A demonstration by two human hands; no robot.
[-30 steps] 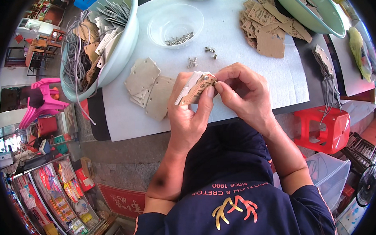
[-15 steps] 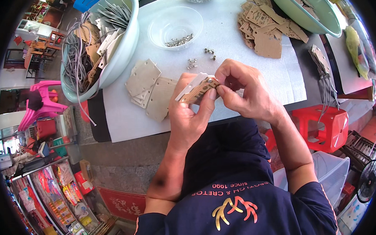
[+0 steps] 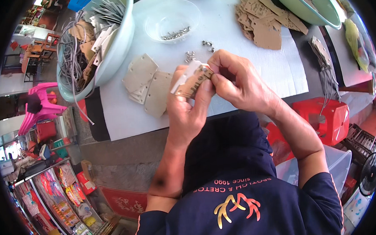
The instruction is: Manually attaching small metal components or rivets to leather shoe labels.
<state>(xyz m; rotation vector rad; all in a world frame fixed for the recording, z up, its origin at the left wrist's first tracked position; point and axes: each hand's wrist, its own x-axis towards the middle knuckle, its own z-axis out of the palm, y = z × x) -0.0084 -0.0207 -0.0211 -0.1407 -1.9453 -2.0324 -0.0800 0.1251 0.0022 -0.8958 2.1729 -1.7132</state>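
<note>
My left hand grips a small brown printed board with a white piece along its far side. The board is tilted between thumb and fingers. At its right corner my right hand is closed in a pinch, thumb against forefinger; whatever lies between the fingertips is too small to make out. Just beyond the hands are two little heaps of metal fasteners. Left of them, flat pale grey boards with holes overlap on the white sheet.
A clear bowl holds more metal fasteners. At the left, a pale green basin is full of grey cords and boards. Brown boards are piled at the far right, beside another green basin. Corded boards hang over the table's right edge.
Both hands remain joined at the board, which has tipped so more of its printed face shows. The view has shifted slightly; the table things sit a little higher and further left.
</note>
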